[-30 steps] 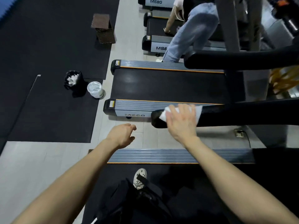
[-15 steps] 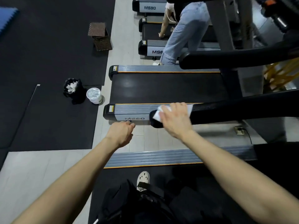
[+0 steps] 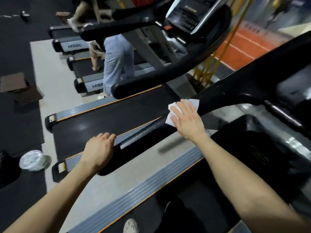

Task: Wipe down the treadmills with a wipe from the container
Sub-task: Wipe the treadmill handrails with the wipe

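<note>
Wipe (image 3: 173, 110), white and partly unfolded, lies on top of the black handrail (image 3: 144, 137), about midway along the stretch we can see. The right hand (image 3: 186, 121) presses it flat there. Its grip is wide: fingers straight and spread, palm down, white corners showing past the fingertips on the far side and to the left.

The left hand (image 3: 99, 148) sits on the near, rounded end of the same handrail. Its grip is narrow, with the fingers curled over the rail's far edge and holding it. The two hands are well apart along the rail.

The handrail runs from near left to far right, above the grey ribbed side rail of the treadmill (image 3: 151, 182) at the bottom of the view. A light shoe (image 3: 130, 226) shows on that machine's belt, at the lower edge.

Just beyond the handrail we note a second treadmill (image 3: 109, 120) with a dark belt edged in orange. Its console (image 3: 190, 15) stands at far right.

The container (image 3: 32, 159), a white round tub, stands on the floor at near left, beside the rear corner of the second treadmill and well apart from both hands.

A person in pale blue trousers (image 3: 117, 64) stands farther off, at a third machine. A brown open box (image 3: 18, 88) lies on the dark mat at far left.
</note>
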Demonstrator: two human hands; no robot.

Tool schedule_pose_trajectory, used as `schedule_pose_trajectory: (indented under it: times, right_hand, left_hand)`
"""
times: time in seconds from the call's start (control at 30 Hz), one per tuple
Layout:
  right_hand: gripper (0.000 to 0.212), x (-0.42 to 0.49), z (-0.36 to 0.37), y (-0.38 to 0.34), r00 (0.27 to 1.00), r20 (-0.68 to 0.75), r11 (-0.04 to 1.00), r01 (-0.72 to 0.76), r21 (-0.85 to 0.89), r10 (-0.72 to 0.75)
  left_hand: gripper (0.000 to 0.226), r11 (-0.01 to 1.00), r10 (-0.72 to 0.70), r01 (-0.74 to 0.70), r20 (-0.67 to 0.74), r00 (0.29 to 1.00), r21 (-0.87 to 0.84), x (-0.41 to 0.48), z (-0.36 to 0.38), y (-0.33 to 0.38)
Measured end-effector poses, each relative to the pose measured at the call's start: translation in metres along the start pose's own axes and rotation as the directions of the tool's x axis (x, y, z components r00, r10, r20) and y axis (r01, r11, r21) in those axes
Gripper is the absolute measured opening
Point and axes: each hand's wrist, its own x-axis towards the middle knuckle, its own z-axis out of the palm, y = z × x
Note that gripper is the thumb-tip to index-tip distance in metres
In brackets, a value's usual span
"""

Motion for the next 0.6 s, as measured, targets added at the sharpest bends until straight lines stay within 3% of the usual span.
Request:
schedule_pose_trajectory:
  times: [0.17,0.27,0.33,0.47,0.53,0.6]
  right_hand:
    - [0.056,0.025,-0.029,0.125,0.964,0.073,0.952,-0.237,-0.194,0.255]
    - [0.058,0.038,-0.041,0.154,0.922,0.033,0.909,-0.375,-0.184,0.387]
    - [0.055,0.040,-0.043,0.157,0.932,-0.016,0.919,-0.360,-0.161,0.362]
    - [0.051,0.030,-0.049,0.213,0.998,0.054,0.980,-0.027,-0.199,0.038]
    - [0.053,0.034,-0.067,0.276,0.997,0.027,0.971,-0.059,-0.233,0.067]
    - [0.058,0.045,-0.095,0.352,0.967,-0.012,0.919,-0.244,-0.311,0.253]
  left_hand:
    - [0.032,0.975,0.163,-0.175,-0.092,0.982,-0.137,0.099,-0.005,0.098]
    - [0.040,0.948,0.214,-0.236,-0.124,0.969,-0.213,0.151,-0.013,0.165]
    - [0.051,0.936,0.212,-0.236,-0.115,0.970,-0.260,0.188,-0.019,0.203]
    - [0.053,0.925,0.212,-0.230,-0.092,0.973,-0.301,0.262,-0.028,0.273]
    - [0.054,0.914,0.201,-0.211,-0.065,0.977,-0.348,0.294,-0.036,0.302]
    - [0.053,0.900,0.190,-0.202,-0.069,0.979,-0.387,0.319,-0.044,0.328]
